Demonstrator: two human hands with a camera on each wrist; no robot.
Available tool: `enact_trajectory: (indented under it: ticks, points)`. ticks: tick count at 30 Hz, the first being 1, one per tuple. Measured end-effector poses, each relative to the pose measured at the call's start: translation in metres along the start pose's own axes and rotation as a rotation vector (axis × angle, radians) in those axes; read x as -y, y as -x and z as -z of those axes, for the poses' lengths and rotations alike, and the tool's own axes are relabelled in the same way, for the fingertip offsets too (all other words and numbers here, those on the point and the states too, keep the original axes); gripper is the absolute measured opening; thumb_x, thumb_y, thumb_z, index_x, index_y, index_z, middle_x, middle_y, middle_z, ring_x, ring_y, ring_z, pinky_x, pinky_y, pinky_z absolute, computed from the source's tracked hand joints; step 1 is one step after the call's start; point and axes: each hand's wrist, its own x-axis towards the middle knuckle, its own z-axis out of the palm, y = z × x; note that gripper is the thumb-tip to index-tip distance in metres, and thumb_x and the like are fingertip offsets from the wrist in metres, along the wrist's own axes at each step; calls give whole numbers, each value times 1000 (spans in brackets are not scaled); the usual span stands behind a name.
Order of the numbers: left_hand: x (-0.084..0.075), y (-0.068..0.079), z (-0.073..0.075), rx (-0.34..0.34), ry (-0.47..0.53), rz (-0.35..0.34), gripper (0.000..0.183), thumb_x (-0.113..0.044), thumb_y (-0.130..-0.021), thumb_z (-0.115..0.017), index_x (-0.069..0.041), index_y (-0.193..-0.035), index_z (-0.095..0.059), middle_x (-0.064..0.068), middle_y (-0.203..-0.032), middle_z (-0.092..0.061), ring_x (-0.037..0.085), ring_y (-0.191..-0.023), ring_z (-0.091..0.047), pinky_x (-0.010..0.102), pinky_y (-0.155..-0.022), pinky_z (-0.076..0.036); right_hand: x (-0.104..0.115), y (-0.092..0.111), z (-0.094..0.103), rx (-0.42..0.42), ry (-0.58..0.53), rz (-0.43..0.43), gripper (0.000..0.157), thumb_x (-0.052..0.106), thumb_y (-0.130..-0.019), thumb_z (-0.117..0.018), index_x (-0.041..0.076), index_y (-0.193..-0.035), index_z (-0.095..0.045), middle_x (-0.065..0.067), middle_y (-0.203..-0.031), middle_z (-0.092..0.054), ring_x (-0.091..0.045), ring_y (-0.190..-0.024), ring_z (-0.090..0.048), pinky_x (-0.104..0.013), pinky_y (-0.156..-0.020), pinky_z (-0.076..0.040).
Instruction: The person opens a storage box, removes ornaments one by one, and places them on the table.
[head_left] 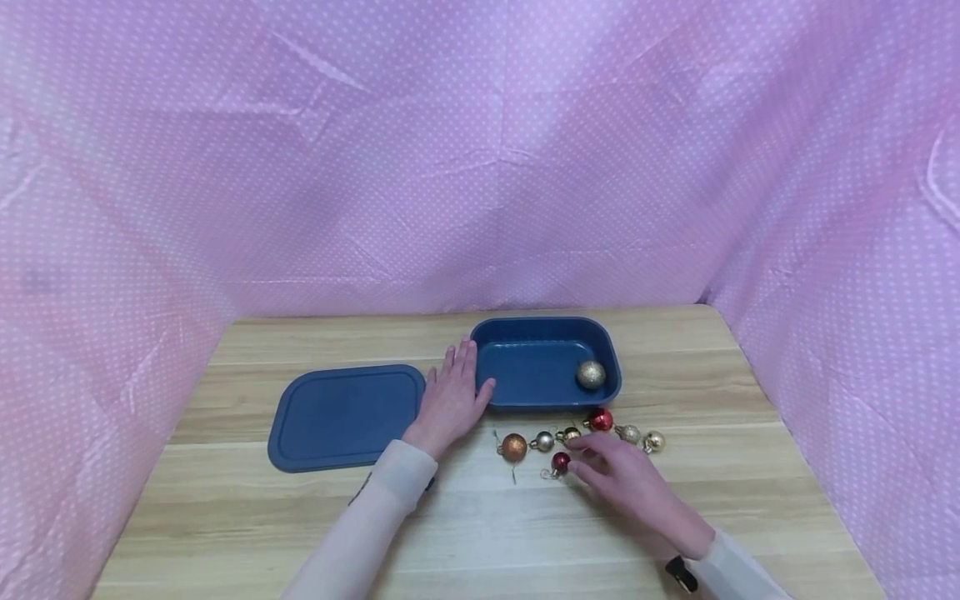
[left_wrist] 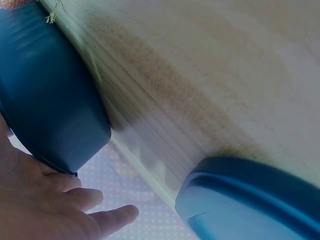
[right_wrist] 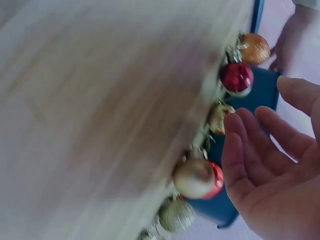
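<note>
A dark blue rectangular box (head_left: 525, 383) stands at the back of the table, a gold glitter bauble (head_left: 591, 375) in its right end. My left hand (head_left: 452, 398) rests with straight fingers along the box's left rim, thumb at the front corner. Over a row of small Christmas baubles in front of the box, my right hand (head_left: 622, 482) has its fingers slightly bent and the thumb apart. Its fingertips are right at a small gold bauble (right_wrist: 219, 119). The thumb is close to a dark red bauble (head_left: 560, 463). Nothing shows between finger and thumb.
The blue lid (head_left: 345, 417) lies flat left of the box. An orange glitter bauble (head_left: 513, 447) and a silvery one (head_left: 543, 441) lie left of my right hand. Beyond it are a bright red bauble (head_left: 599, 419) and two pale gold ones. Pink dotted cloth (head_left: 495, 208) surrounds the table.
</note>
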Motion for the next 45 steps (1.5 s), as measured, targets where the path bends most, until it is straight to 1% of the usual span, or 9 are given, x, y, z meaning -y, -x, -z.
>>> enact_trajectory:
  ticks: [7, 12, 19, 22, 26, 30, 34, 41, 45]
  points:
    - [1, 0, 2, -2, -3, 1, 77, -48, -110, -41, -6, -166, -12, 12, -173, -11, 35, -158, -13, 64, -121, -21, -4, -7, 24, -110, -9, 55, 35, 9, -88, -81, 2, -121, -72, -7, -107, -76, -22, -89, -73, -38, -75, -61]
    - [0, 0, 3, -2, -3, 1, 76, -48, -110, -42, -6, -166, -12, 12, -173, -11, 35, -158, -13, 64, -121, -21, -15, -14, 39, -174, -30, 35, 40, 9, -91, -79, 0, -129, -68, -9, -110, -76, -26, -96, -73, -47, -80, -60]
    - [0, 0, 2, -11, -6, -2, 77, -48, -109, -43, -5, -166, -14, 13, -173, -13, 36, -158, -14, 64, -120, -22, -29, -28, 51, -252, -13, -1, 35, 14, -96, -75, 4, -128, -69, -13, -120, -74, -34, -109, -69, -55, -90, -53]
    - [1, 0, 2, -10, -5, -5, 77, -47, -109, -44, -5, -166, -14, 13, -173, -13, 36, -158, -14, 65, -120, -22, -35, -36, 54, -269, 9, 24, 34, 12, -95, -75, 3, -127, -70, -15, -120, -73, -38, -112, -68, -57, -93, -51]
    - [0, 0, 0, -10, -8, -5, 76, -46, -109, -44, -5, -166, -15, 12, -173, -13, 35, -158, -14, 65, -120, -23, -40, -49, 59, -276, 61, 103, 35, 8, -92, -78, 0, -125, -70, -19, -122, -72, -41, -114, -67, -57, -96, -50]
    - [0, 0, -1, -11, -9, -5, 76, -47, -109, -44, -5, -166, -15, 12, -173, -13, 35, -158, -14, 64, -120, -23, -47, -62, 62, -253, 107, 186, 41, 6, -88, -81, -3, -126, -69, -22, -124, -70, -43, -116, -65, -58, -99, -49]
    - [0, 0, -1, -14, -10, -7, 76, -48, -109, -43, -5, -166, -15, 12, -173, -14, 36, -158, -16, 64, -120, -23, -52, -75, 66, -183, 134, 238, 48, 9, -85, -83, -4, -128, -67, -25, -130, -67, -47, -124, -60, -63, -104, -44]
    - [0, -1, 0, -14, -12, -3, 76, -48, -109, -43, -5, -166, -15, 12, -173, -14, 35, -158, -15, 64, -120, -22, -60, -93, 75, -12, 161, 254, 62, 21, -85, -86, -5, -136, -62, -25, -142, -60, -50, -138, -45, -65, -111, -36]
    - [0, 0, 0, -12, -19, -5, 77, -49, -109, -42, -5, -166, -14, 12, -173, -13, 35, -158, -15, 64, -120, -23, -65, -103, 79, 46, 194, 260, 69, 29, -84, -87, -6, -138, -61, -23, -144, -59, -50, -141, -42, -65, -112, -35]
